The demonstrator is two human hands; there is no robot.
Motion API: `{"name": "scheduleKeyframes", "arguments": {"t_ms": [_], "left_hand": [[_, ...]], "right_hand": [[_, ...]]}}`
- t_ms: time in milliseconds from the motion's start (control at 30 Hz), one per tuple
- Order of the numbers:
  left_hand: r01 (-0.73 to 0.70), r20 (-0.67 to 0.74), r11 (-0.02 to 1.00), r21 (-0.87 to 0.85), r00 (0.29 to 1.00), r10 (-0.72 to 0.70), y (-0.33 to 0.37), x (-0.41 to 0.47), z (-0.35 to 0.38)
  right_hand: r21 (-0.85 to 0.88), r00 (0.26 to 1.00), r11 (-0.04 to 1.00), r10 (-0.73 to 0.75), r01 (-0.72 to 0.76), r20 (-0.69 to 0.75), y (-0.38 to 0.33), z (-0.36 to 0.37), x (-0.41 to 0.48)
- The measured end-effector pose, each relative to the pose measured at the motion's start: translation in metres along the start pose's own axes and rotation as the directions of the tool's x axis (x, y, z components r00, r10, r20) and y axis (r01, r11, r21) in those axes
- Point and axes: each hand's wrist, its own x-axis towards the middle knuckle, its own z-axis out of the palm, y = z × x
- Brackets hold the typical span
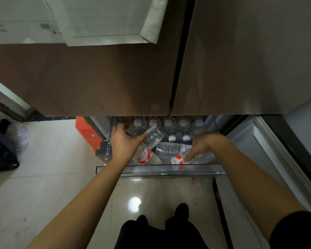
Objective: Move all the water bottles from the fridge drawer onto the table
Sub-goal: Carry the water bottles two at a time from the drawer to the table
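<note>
left hand [126, 141] and right hand [203, 146] reach among bottles [167, 150] in the drawer [151, 170].

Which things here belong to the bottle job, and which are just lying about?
Job: fridge drawer; standing water bottles; lying water bottles; left hand and right hand, both reaching in.
Lying about: orange object; black bag; papers on the fridge door.

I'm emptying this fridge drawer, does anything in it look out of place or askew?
Yes. The clear plastic water bottles with white caps at the back stand upright in rows, but several red-labelled clear bottles at the front of the fridge drawer lie on their sides, jumbled at different angles.
</note>
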Motion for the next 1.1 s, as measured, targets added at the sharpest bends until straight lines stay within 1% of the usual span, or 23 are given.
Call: {"name": "scheduleKeyframes", "arguments": {"t_ms": [100, 167, 233, 333, 400, 500, 567, 633, 733, 767, 867, 933, 1033, 1100], "left_hand": [[0.105, -0.033, 0.974, -0.201, 0.993, -0.114, 0.002, -0.003, 0.002], [0.167, -0.011, 0.935, -0.312, 0.984, -0.179, 0.006, -0.003, 0.005], [0.194, 0.010, 0.909, -0.370, 0.979, -0.205, 0.012, -0.002, 0.010], [0.178, 0.045, 0.909, -0.377, 0.984, -0.174, 0.023, -0.001, 0.021], [0.138, 0.091, 0.929, -0.344, 0.989, -0.113, 0.028, -0.003, 0.029], [0.051, 0.153, 0.967, -0.251, 0.988, -0.012, 0.031, -0.006, 0.039], [0.022, 0.166, 0.974, -0.227, 0.986, 0.017, 0.028, -0.010, 0.040], [0.028, 0.185, 0.970, -0.242, 0.983, 0.018, 0.024, -0.014, 0.039], [0.046, 0.249, 0.967, -0.252, 0.968, 0.018, 0.017, -0.021, 0.034], [0.060, 0.293, 0.969, -0.238, 0.956, 0.013, 0.014, -0.024, 0.032], [0.069, 0.469, 0.978, -0.197, 0.882, 0.032, 0.002, -0.031, 0.026], [0.053, 0.515, 0.983, -0.174, 0.856, 0.045, -0.003, -0.030, 0.023], [0.007, 0.551, 0.997, -0.082, 0.833, 0.040, -0.006, -0.026, 0.020], [0.015, 0.540, 0.998, -0.054, 0.841, 0.017, -0.010, -0.025, 0.020]], "right_hand": [[-0.107, 0.995, 0.994, 0.044, -0.035, 0.088, -0.016, 0.007, 0.009], [-0.148, 0.993, 0.989, 0.025, -0.008, 0.113, -0.023, 0.012, 0.016], [-0.161, 0.994, 0.987, -0.012, 0.029, 0.108, -0.027, 0.016, 0.019], [-0.185, 0.994, 0.980, -0.060, 0.077, 0.095, -0.026, 0.016, 0.018], [-0.183, 0.994, 0.978, -0.086, 0.098, 0.075, -0.021, 0.013, 0.012], [-0.179, 0.995, 0.980, -0.096, 0.091, -0.023, -0.012, 0.001, -0.001], [-0.125, 0.988, 0.987, -0.112, 0.099, -0.105, -0.001, -0.007, -0.009], [-0.046, 0.969, 0.992, -0.125, 0.118, -0.212, 0.012, -0.010, -0.018], [0.051, 0.927, 0.987, -0.122, 0.150, -0.355, 0.025, -0.006, -0.025], [0.074, 0.911, 0.985, -0.117, 0.159, -0.397, 0.026, -0.001, -0.026], [0.119, 0.843, 0.981, -0.067, 0.153, -0.535, 0.023, 0.016, -0.028], [0.173, 0.794, 0.974, -0.010, 0.145, -0.608, 0.018, 0.029, -0.029], [0.290, 0.692, 0.930, 0.056, 0.226, -0.720, 0.009, 0.048, -0.034], [0.287, 0.606, 0.913, 0.056, 0.291, -0.794, 0.004, 0.059, -0.039]]}}
